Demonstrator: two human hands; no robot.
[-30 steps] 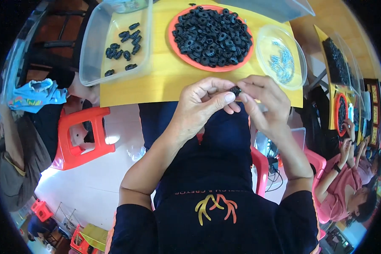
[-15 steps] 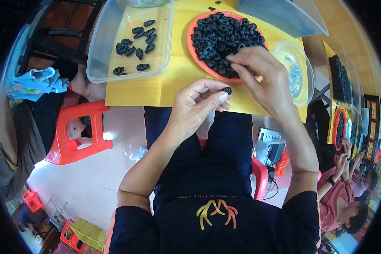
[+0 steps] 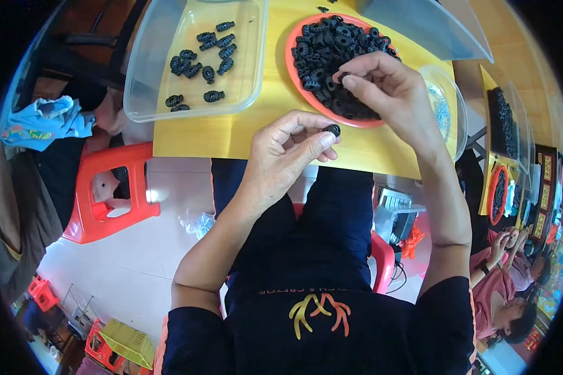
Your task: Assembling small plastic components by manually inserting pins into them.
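My left hand [image 3: 288, 140] is closed in a pinch, thumb and fingers gripping a small black cord lock part [image 3: 333, 130] just in front of the table's near edge. My right hand [image 3: 391, 94] hovers over the orange-red round tray [image 3: 292, 78], thumb and forefinger pinched together. Between its fingertips sits a small dark piece [image 3: 343, 77], apparently another black cord lock part; the fingers partly hide it. A heap of black cord lock parts [image 3: 331, 47] fills the tray.
On the yellow table [image 3: 272, 94], a clear rectangular tub [image 3: 244, 103] at left holds several black cord locks. A round clear container [image 3: 460, 119] at right has small metallic pieces, seemingly springs. Another plastic bin [image 3: 431, 25] stands behind. Red stool [image 3: 84, 206] at left; other people sit at far right.
My right hand has shifted slightly and lifted off the heap, with a small dark piece now visible in its pinch. The left hand keeps its hold. The view has moved a little.
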